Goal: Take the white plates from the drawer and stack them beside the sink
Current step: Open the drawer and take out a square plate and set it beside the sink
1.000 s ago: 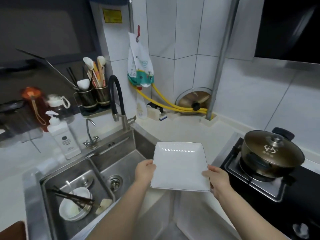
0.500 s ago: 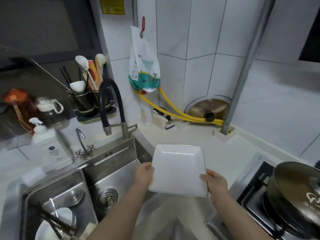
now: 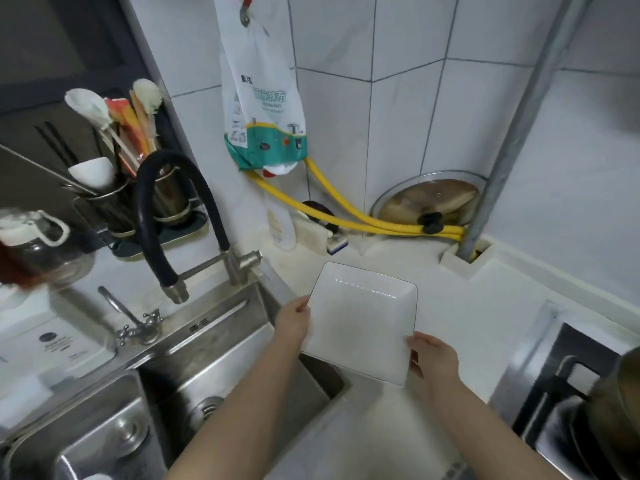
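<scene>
Holding the white plate (image 3: 362, 320) level by opposite edges, we keep it steady over the worktop (image 3: 460, 306), just right of the sink (image 3: 221, 327), where the stack belongs. Our left hand (image 3: 292, 322) pinches its left edge and our right hand (image 3: 433, 356) its near right corner, both forearms reaching forward.

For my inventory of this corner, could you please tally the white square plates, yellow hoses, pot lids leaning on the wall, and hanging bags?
White square plate, held by left hand and right hand: 1
Yellow hoses: 2
Pot lid leaning on the wall: 1
Hanging bag: 1
Total: 5
</scene>
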The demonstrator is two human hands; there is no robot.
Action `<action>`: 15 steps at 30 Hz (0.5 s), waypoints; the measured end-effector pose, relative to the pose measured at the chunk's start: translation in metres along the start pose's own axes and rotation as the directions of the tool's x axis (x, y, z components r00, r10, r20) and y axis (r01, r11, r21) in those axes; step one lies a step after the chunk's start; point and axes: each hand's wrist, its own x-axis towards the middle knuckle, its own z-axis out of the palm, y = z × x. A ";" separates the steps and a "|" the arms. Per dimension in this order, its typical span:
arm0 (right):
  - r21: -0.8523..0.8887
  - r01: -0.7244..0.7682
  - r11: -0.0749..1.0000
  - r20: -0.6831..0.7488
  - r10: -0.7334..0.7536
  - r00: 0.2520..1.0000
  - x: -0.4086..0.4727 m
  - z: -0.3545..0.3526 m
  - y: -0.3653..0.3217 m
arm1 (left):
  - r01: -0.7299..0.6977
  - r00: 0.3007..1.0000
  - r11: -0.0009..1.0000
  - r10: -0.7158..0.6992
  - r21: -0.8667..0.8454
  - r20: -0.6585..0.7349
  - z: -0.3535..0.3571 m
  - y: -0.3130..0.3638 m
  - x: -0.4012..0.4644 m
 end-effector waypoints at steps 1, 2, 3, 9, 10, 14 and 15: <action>0.009 -0.007 1.000 -0.008 0.007 1.000 0.004 0.005 -0.001 | -0.002 1.000 1.000 0.002 -0.001 0.003 0.001 0.002 0.011; 0.011 -0.014 1.000 -0.014 0.014 1.000 0.008 0.009 -0.001 | -0.004 1.000 1.000 0.004 0.001 0.004 0.002 0.003 0.022; 0.009 -0.023 1.000 -0.015 0.023 1.000 0.012 0.013 -0.001 | -0.008 1.000 1.000 0.008 0.004 0.010 0.003 0.004 0.032; -0.026 -0.038 0.999 -0.043 0.037 0.998 0.042 0.032 0.000 | -0.021 0.994 0.999 0.016 0.039 0.107 0.014 0.008 0.082; -0.030 -0.039 0.999 -0.046 0.037 0.998 0.047 0.034 0.001 | -0.028 0.992 0.998 0.021 0.051 0.121 0.016 0.008 0.090; -0.012 -0.044 0.999 -0.077 0.043 0.996 0.063 0.044 0.001 | -0.031 0.988 0.998 0.022 0.061 0.153 0.025 0.006 0.118; -0.006 -0.048 0.999 -0.082 0.047 0.995 0.067 0.047 0.002 | -0.034 0.987 0.997 0.022 0.069 0.158 0.027 0.005 0.125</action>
